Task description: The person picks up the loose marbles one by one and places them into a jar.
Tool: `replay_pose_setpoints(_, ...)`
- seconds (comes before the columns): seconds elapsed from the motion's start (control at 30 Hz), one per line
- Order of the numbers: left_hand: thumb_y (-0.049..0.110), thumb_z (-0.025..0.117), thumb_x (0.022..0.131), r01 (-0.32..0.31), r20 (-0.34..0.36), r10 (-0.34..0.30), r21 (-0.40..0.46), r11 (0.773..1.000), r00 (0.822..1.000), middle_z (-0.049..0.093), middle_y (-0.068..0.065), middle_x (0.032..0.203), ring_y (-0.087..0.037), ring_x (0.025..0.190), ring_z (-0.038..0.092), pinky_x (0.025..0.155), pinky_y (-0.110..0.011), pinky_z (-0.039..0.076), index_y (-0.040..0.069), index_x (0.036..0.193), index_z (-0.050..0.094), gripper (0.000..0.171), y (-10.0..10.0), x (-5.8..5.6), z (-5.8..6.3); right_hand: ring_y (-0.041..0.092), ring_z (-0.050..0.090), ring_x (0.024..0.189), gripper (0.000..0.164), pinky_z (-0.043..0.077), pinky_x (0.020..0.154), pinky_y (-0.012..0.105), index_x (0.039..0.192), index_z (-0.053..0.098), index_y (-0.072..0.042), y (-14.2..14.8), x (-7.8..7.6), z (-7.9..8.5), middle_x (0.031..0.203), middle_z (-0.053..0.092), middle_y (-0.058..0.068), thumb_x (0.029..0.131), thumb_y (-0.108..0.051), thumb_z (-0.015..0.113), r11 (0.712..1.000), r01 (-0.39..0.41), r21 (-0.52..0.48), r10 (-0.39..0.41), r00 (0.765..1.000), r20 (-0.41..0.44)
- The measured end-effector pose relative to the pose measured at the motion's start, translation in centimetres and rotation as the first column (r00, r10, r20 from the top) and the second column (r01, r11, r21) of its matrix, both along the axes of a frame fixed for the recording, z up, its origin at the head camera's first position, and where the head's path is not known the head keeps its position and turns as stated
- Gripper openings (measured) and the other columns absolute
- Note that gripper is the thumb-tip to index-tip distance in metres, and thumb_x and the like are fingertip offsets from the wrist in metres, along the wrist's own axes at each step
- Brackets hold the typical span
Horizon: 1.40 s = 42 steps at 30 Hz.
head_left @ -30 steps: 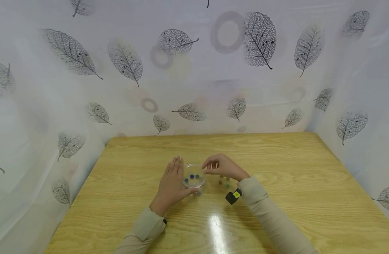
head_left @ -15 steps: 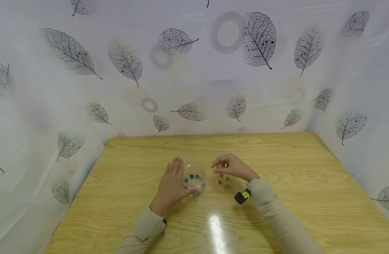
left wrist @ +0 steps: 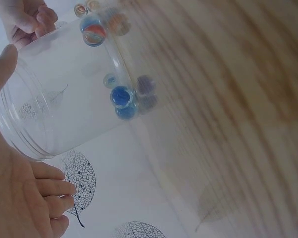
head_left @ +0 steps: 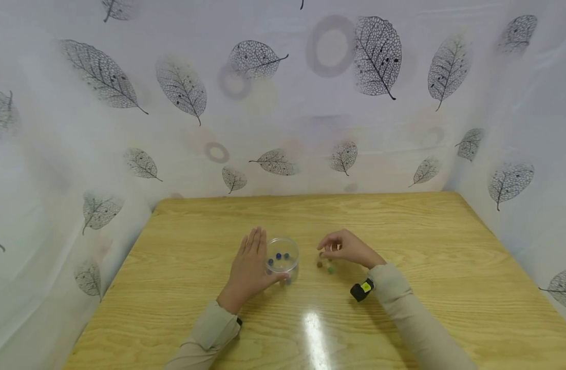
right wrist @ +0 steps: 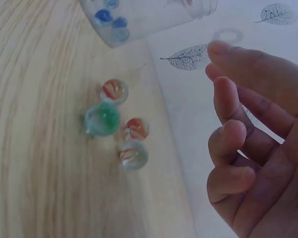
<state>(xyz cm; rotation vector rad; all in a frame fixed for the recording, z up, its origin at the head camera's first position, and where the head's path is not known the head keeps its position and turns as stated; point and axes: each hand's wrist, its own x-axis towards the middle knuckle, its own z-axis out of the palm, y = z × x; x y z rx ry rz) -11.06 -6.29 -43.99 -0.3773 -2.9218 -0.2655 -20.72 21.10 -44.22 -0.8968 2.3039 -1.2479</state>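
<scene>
A clear plastic jar [left wrist: 69, 106] stands upright on the table with several marbles at its bottom, among them blue marbles [left wrist: 122, 96] and a red-streaked marble [left wrist: 94, 35]. My left hand [head_left: 247, 273] is at the jar's left side, fingers straight, its thumb across the near side. Right of the jar, my right hand [head_left: 351, 250] hovers over loose marbles, fingers loosely bent and nothing visible between them. In the right wrist view a green marble [right wrist: 103, 119] lies among red-streaked marbles [right wrist: 135, 154], apart from the fingers.
The wooden table [head_left: 209, 221] reaches back to a pale curtain [head_left: 301, 118] printed with leaves, which also hangs along both sides. A black wrist device [head_left: 361, 290] sits below the right cuff.
My right hand has moved from the jar's rim rightward and lower, over the loose marbles. The left hand and the jar have stayed in place.
</scene>
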Motion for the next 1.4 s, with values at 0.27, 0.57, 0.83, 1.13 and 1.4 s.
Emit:
replay_pose_setpoints(0.27, 0.070, 0.064, 0.070, -0.001, 0.013, 0.001, 0.014, 1.000, 1.000, 0.024, -0.023, 0.153, -0.033, 0.144, 0.022, 0.118, -0.046, 0.019, -0.008, 0.145, 0.023, 0.116, 0.0, 0.0, 0.0, 0.006, 0.052, 0.064, 0.019, 0.046, 0.058, 0.019, 0.099, 0.070, -0.002, 1.0, -0.3, -1.1, 0.075, 0.063, 0.005, 0.084, -0.013, 0.069, 0.999, -0.021, 0.046, 0.020, 0.999, 0.028)
replay_pose_setpoints(0.57, 0.072, 0.062, 0.070, -0.003, 0.015, 0.003, 0.014, 1.000, 1.000, 0.022, -0.022, 0.154, -0.033, 0.144, 0.020, 0.119, -0.045, 0.018, -0.007, 0.146, 0.021, 0.117, -0.1, -0.1, -0.1, 0.005, 0.052, 0.068, 0.017, 0.047, 0.060, 0.020, 0.096, 0.070, -0.006, 1.8, -0.9, -2.3, 0.076, 0.062, 0.001, 0.081, -0.014, 0.072, 0.995, -0.013, 0.096, 0.012, 1.000, 0.015)
replay_pose_setpoints(0.83, 0.070, 0.064, 0.069, 0.004, 0.005, -0.004, 0.033, 0.999, 1.000, 0.025, -0.024, 0.152, -0.034, 0.144, 0.022, 0.118, -0.046, 0.019, -0.008, 0.145, 0.023, 0.117, -0.1, -0.1, 0.0, 0.006, 0.050, 0.062, 0.013, 0.044, 0.055, 0.019, 0.094, 0.071, -0.008, 1.9, -1.1, -2.5, 0.071, 0.060, -0.001, 0.082, -0.010, 0.071, 0.992, -0.022, 0.127, 0.017, 0.999, 0.038)
replay_pose_setpoints(1.13, 0.071, 0.063, 0.069, 0.004, 0.008, -0.004, 0.020, 1.000, 1.000, 0.024, -0.023, 0.153, -0.034, 0.144, 0.022, 0.118, -0.046, 0.020, -0.008, 0.146, 0.022, 0.117, -0.2, -0.2, -0.2, 0.007, 0.050, 0.062, 0.013, 0.044, 0.055, 0.020, 0.094, 0.072, -0.010, 1.8, -1.0, -2.8, 0.071, 0.060, -0.002, 0.081, -0.009, 0.071, 0.990, -0.030, 0.141, 0.022, 0.998, 0.057)
replay_pose_setpoints(1.4, 0.071, 0.063, 0.070, -0.001, 0.031, 0.000, 0.017, 1.000, 1.000, 0.024, -0.023, 0.153, -0.034, 0.144, 0.020, 0.119, -0.046, 0.018, -0.007, 0.146, 0.021, 0.117, -0.1, 0.0, 0.1, 0.008, 0.051, 0.064, 0.014, 0.045, 0.058, 0.021, 0.094, 0.071, -0.010, 1.7, -1.0, -2.8, 0.073, 0.061, 0.000, 0.081, -0.010, 0.072, 0.989, -0.034, 0.147, 0.025, 0.998, 0.064)
